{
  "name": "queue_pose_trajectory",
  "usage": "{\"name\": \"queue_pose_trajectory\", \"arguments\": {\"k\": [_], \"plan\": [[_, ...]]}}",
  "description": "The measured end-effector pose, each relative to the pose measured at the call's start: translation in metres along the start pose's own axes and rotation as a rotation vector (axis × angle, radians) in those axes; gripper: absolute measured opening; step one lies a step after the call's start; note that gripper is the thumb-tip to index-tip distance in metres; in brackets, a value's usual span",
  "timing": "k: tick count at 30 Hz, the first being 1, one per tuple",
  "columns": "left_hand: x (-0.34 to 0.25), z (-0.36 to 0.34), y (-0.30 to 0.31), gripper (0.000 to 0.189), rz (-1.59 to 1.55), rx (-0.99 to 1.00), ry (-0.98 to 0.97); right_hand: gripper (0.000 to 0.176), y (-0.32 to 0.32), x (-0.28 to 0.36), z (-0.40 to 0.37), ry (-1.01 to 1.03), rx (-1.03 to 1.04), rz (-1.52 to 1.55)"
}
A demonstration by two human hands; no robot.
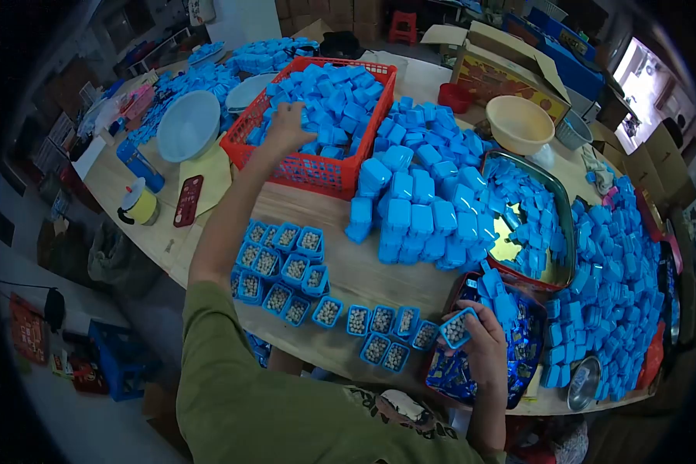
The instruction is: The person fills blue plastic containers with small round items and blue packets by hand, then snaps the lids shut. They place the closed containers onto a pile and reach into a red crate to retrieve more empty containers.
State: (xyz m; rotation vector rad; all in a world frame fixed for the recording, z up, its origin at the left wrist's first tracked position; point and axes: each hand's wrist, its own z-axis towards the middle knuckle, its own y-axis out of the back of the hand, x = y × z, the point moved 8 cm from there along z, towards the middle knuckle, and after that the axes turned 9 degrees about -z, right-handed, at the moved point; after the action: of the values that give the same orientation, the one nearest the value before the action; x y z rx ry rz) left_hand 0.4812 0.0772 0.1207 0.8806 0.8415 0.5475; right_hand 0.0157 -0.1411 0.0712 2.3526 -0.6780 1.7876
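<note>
My left hand (pixel 288 130) reaches over the red plastic basket (pixel 301 172), its fingers apart beside the heap of small blue plastic boxes (pixel 334 97). Between thumb and fingers, my right hand (pixel 483 332) grips a small blue box (pixel 456 329) filled with pale round beads. It is above a tray of dark blue wrapped packets (pixel 452 371). Several blue boxes of beads (pixel 294 268) stand in a cluster on the near table, and more filled boxes (pixel 375 348) form a row towards my right hand.
Stacked blue boxes (pixel 417 216) rise mid-table. To their right lie a tray of blue pieces (pixel 545 267) and a large blue pile (pixel 615 286). A metal bowl (pixel 584 383) sits by the near edge. A pale blue basin (pixel 188 126) and yellow cup (pixel 140 205) are at left.
</note>
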Motion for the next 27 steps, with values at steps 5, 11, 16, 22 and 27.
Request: {"name": "queue_pose_trajectory", "arguments": {"k": [5,11,16,22,27], "plan": [[0.106,0.048,-0.039,0.113,0.228,0.197,0.249,0.028,0.014,0.0,0.007,-0.044,-0.093,-0.017],[0.126,0.065,-0.083,0.126,0.246,0.507,0.408,0.028,0.033,0.001,0.014,-0.084,-0.255,-0.019],[0.135,0.081,-0.106,0.123,0.339,0.538,0.304,0.029,0.04,-0.003,0.023,-0.112,-0.291,-0.01],[0.125,0.066,-0.102,0.117,0.301,0.528,0.32,0.029,0.036,-0.01,0.032,-0.12,-0.257,-0.016],[0.149,0.074,-0.107,0.115,0.283,0.685,0.331,0.03,0.036,-0.009,0.032,-0.094,-0.232,-0.002]]}}
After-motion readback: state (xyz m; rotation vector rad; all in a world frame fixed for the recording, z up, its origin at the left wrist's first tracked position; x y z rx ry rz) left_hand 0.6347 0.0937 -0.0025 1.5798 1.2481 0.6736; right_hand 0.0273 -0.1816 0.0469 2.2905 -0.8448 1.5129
